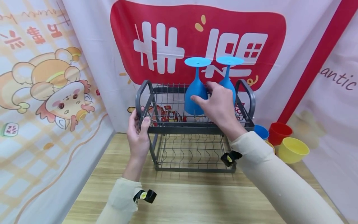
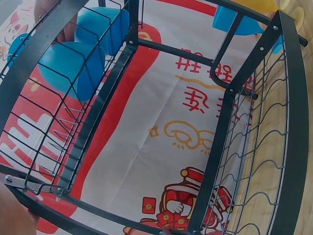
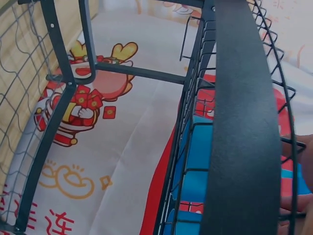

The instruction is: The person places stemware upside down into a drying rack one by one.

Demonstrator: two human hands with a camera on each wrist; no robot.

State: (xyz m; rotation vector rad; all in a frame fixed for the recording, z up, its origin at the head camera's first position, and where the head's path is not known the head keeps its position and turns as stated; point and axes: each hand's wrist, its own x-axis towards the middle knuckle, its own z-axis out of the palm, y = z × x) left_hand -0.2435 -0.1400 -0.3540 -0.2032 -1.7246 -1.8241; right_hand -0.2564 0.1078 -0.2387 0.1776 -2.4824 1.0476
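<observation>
A dark two-tier dish rack (image 1: pixel 181 128) stands on the wooden table. My left hand (image 1: pixel 137 133) grips its upper left corner, thumb on the front rail. Two blue plastic goblets stand upside down in the top tier, feet upward. My right hand (image 1: pixel 219 104) holds the left goblet (image 1: pixel 194 95) by its bowl, thumb across the front and fingers at its right side. Partly behind that hand is the right goblet (image 1: pixel 228 83). In the left wrist view the goblet bowls (image 2: pixel 68 68) show through the wires. A rail covers much of the right wrist view.
Right of the rack are a red cup (image 1: pixel 279 132), a yellow cup (image 1: pixel 293 149) and a blue cup (image 1: pixel 261 132), with another yellow rim partly hidden by the sleeve. Printed cloth (image 1: pixel 92 62) hangs behind and at both sides. The rack's lower tier (image 1: pixel 193 149) has wavy wires.
</observation>
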